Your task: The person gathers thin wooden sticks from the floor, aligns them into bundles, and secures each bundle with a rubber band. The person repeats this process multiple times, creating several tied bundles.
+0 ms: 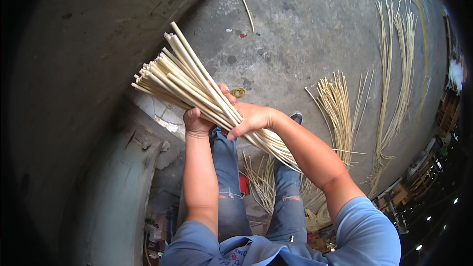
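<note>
Reference = the held bundle (185,79) of pale, bare sticks. It's up in both hands, in front of the legs, slanted: blunt ends at upper left, uneven, not flush; tail runs down and right alongside the right forearm.

Left hand (198,121): gripping the bundle from its lower side, thumb up against the near sticks. Right hand (251,117): wrapped over the bundle further toward the tail, thumb on the near side, fingers mostly hidden. Both closed on it.

Around the bundle:
- Just right of its middle, past the hands: small yellowish coil (238,92), looks to be on the floor (295,34).
- Right, well apart: second bunch of sticks (335,106), lying fanned on the floor.
- Further right: long loose strands (387,88), strung out along the floor.
- Above and right: single stick (245,10), on its own; small red scrap (243,35) closer in.
- Below the tail: more thin strands (261,182) between the jeans legs (229,167), red object (244,185) near them, too covered to identify.
- Left: big dark grey surface (98,34); lower left, a pale grey-green curved one (116,192).
</note>
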Demonstrator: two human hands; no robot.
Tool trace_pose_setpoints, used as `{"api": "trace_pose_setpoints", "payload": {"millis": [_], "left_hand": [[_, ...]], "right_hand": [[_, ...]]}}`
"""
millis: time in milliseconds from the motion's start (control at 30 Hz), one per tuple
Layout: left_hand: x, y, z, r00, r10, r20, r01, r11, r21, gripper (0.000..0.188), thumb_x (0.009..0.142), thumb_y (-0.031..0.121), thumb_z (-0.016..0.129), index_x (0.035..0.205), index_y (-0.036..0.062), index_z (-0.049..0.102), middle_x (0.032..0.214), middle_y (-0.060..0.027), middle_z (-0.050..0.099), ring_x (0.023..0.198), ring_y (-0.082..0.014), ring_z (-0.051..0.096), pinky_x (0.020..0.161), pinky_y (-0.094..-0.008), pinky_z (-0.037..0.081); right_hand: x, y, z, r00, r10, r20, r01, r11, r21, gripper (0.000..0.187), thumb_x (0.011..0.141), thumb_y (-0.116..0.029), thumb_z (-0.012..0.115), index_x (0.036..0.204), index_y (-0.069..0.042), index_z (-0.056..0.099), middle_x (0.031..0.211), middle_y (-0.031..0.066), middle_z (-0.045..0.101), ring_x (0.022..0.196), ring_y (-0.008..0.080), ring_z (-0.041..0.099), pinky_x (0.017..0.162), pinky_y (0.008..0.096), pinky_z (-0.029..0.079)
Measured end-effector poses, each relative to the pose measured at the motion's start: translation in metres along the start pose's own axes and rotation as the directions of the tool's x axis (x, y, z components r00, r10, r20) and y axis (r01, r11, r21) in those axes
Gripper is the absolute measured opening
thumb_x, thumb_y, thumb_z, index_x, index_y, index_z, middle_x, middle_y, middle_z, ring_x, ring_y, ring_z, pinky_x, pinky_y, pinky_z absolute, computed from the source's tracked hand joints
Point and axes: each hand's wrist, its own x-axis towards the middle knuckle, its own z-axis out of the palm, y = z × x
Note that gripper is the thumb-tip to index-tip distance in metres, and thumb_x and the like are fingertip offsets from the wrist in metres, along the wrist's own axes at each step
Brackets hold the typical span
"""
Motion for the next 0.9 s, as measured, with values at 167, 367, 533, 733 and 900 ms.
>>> {"api": "trace_pose_setpoints", "payload": {"millis": [167, 367, 533, 733, 900], "left_hand": [[0.0, -0.004, -0.002, 0.992, 0.067, 0.103, -0.056, 0.993, -0.107, 0.077, 0.078, 0.033, 0.087, 0.142, 0.0088, 0.053, 0.108, -0.0177, 0.068, 0.105, -0.0388, 0.067, 0.096, -0.0547, 0.056], [0.006, -0.007, -0.002, 0.962, 0.13, 0.239, -0.101, 0.986, -0.13, 0.062, 0.087, 0.029, 0.08, 0.139, 0.0068, 0.054, 0.099, -0.0177, 0.066, 0.096, -0.0344, 0.066, 0.091, -0.0473, 0.053], [0.004, -0.011, -0.001, 0.969, 0.162, 0.187, -0.161, 0.987, -0.021, 0.073, 0.089, 0.042, 0.076, 0.147, 0.0078, 0.048, 0.1, -0.0146, 0.064, 0.091, -0.0298, 0.064, 0.087, -0.0446, 0.049], [-0.001, -0.039, 0.036, 0.799, 0.341, -0.495, -0.15, 0.911, 0.385, 0.104, 0.083, 0.083, 0.058, 0.153, 0.0075, 0.04, 0.133, -0.0165, 0.062, 0.12, -0.0324, 0.063, 0.102, -0.0459, 0.053], [-0.003, -0.055, 0.067, 0.666, 0.554, -0.5, -0.04, 0.696, 0.717, 0.078, 0.092, 0.021, 0.082, 0.151, -0.0001, 0.035, 0.14, -0.019, 0.053, 0.124, -0.0275, 0.06, 0.106, -0.0423, 0.051]], "right_hand": [[0.002, -0.007, -0.005, 0.991, 0.016, 0.133, -0.016, 1.0, -0.003, 0.055, 0.069, -0.037, 0.091, 0.105, -0.001, 0.07, 0.1, 0.0092, 0.074, 0.097, 0.0194, 0.068, 0.09, 0.0328, 0.052], [0.001, -0.014, -0.002, 0.999, 0.034, 0.018, -0.03, 0.981, -0.194, 0.068, 0.066, -0.042, 0.093, 0.112, 0.0, 0.066, 0.101, 0.0113, 0.073, 0.098, 0.0233, 0.068, 0.091, 0.0352, 0.053], [-0.005, 0.0, 0.019, 0.97, -0.056, -0.235, 0.022, 0.989, -0.145, 0.058, 0.066, -0.028, 0.086, 0.112, 0.0, 0.064, 0.101, 0.0124, 0.073, 0.094, 0.0226, 0.069, 0.089, 0.0358, 0.054], [-0.005, 0.002, 0.01, 0.908, -0.131, -0.398, 0.117, 0.991, -0.058, 0.047, 0.067, -0.023, 0.081, 0.105, 0.001, 0.066, 0.093, 0.0123, 0.073, 0.088, 0.0196, 0.069, 0.083, 0.0357, 0.054], [0.004, 0.013, 0.027, 0.756, -0.204, -0.621, -0.075, 0.917, -0.393, 0.054, 0.064, -0.033, 0.084, 0.101, 0.001, 0.063, 0.09, 0.0227, 0.074, 0.085, 0.0365, 0.074, 0.08, 0.0432, 0.056]]}}
